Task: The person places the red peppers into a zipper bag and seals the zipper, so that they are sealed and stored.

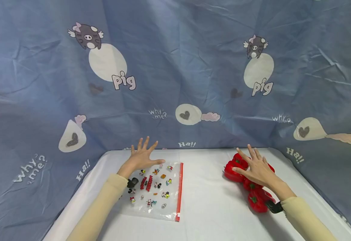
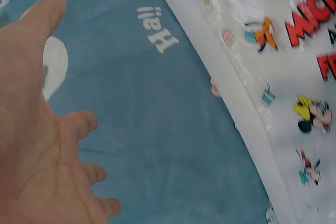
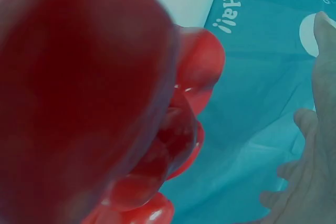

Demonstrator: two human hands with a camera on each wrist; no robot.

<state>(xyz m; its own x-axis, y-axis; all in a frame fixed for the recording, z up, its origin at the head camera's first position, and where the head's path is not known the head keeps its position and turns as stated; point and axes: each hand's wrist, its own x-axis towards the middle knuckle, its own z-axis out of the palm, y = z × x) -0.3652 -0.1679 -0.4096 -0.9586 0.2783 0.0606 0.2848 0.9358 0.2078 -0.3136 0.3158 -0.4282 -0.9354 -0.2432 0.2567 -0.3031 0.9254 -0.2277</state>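
Note:
A clear zip bag [image 1: 160, 209] printed with small cartoon figures and red lettering lies flat on the table, its red zip edge [image 1: 180, 190] toward the right. Over the bag's far left part my left hand [image 1: 140, 158] is held with fingers spread, holding nothing; in the left wrist view the hand [image 2: 47, 145] appears beside the bag [image 2: 283, 56]. Several red bell peppers [image 1: 257, 201] sit in a group on the right. Above them is my right hand [image 1: 257, 170], fingers apart and empty, partly hiding the peppers. The right wrist view shows peppers [image 3: 199, 61] close up beside the hand [image 3: 310, 166].
A white cloth covers the table [image 1: 205, 197], with rounded far corners. Behind and along both sides hangs a blue curtain [image 1: 163, 67] printed with pigs, hearts and words. Each wrist wears a black strap device, such as the right wrist camera [image 1: 274, 207].

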